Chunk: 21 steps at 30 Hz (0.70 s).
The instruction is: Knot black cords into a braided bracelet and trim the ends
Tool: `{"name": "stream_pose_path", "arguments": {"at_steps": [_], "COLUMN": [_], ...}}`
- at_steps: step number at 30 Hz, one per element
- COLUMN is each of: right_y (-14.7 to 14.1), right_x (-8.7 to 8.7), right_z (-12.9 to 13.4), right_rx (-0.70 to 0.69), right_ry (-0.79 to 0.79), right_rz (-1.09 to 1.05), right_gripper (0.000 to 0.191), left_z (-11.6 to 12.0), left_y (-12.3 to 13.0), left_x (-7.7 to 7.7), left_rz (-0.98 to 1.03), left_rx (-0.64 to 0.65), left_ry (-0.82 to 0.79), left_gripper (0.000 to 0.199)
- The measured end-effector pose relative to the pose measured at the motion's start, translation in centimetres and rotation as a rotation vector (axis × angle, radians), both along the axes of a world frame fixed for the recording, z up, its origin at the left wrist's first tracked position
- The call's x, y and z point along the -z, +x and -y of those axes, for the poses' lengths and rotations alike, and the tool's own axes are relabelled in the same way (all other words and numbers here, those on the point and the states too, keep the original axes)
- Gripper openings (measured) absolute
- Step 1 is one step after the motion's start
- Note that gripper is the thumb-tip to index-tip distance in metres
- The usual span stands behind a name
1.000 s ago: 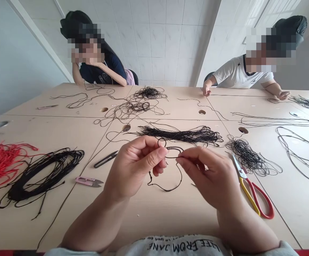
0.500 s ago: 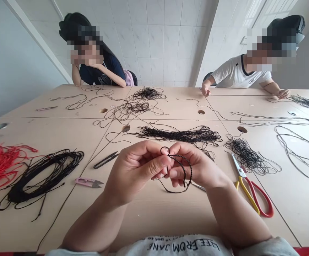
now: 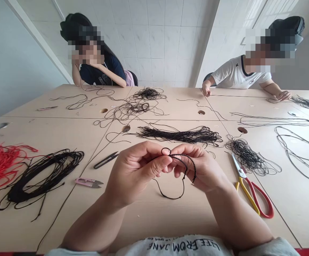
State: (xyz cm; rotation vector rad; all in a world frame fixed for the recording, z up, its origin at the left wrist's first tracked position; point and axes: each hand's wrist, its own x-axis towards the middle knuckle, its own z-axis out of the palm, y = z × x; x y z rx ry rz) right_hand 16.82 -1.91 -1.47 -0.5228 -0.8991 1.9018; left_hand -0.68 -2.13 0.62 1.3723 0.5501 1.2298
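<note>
On the far left of the table (image 3: 154, 220), a heap of red cord (image 3: 2, 167) lies just beside a coil of black cord (image 3: 45, 177). Right of the coil are pink thread snips (image 3: 88, 182) and, farther from the near edge, black thread snips (image 3: 106, 160); both lie apart from the hands. Across the table, a seated person (image 3: 101, 69) props the head on one hand. The left hand (image 3: 137, 174) is closed in a pinch, with thumb and fingers grasping a braided black cord (image 3: 186, 161) near its small end loop (image 3: 166, 151). The cord is held above the table between the two hands, which are close together. The right hand (image 3: 197, 167) also grasps the cord, with its braided length curving down past the fingers. A thin unbraided tail (image 3: 170, 193) hangs below the hands. Beyond the hands lies a long bundle of black cord (image 3: 178, 135). To the right are a tangled bunch of black cord (image 3: 246, 158) and scissors with red and yellow handles (image 3: 253, 201). A second seated person (image 3: 239, 73) rests both hands on the far table edge. Loose loops of black cord (image 3: 298, 149) lie at the far right.
</note>
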Motion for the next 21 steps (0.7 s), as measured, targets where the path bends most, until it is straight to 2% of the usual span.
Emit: {"name": "stream_pose_path", "arguments": {"at_steps": [2,5,7,11,15,21], "right_y": [0.06,0.12,0.05,-0.18,-0.13,0.03], "right_x": [-0.07,-0.06,-0.04,-0.13,-0.23,-0.12], "right_z": [0.1,0.24,0.26,0.17,0.23,0.26], "right_rx": [0.002,-0.092,-0.1,0.045,0.173,0.241], "right_ry": [-0.018,-0.043,-0.041,-0.001,-0.014,0.038], "right_rz": [0.003,0.057,0.05,-0.021,-0.049,-0.01], "right_gripper": [0.023,0.026,0.028,0.018,0.014,0.017], "left_z": [0.08,0.17,0.22,0.27,0.18,-0.12], "left_y": [0.11,0.36,0.42,0.29,0.36,0.46], "left_x": [-0.13,-0.34,-0.41,-0.19,0.04,-0.23], "left_rz": [-0.009,0.007,-0.017,-0.115,-0.211,-0.164], "left_rx": [-0.005,0.001,-0.027,-0.104,-0.121,0.018], "left_ry": [0.016,0.053,0.08,0.116,0.09,-0.065], "left_gripper": [0.012,0.015,0.017,0.017,0.014,0.011]}}
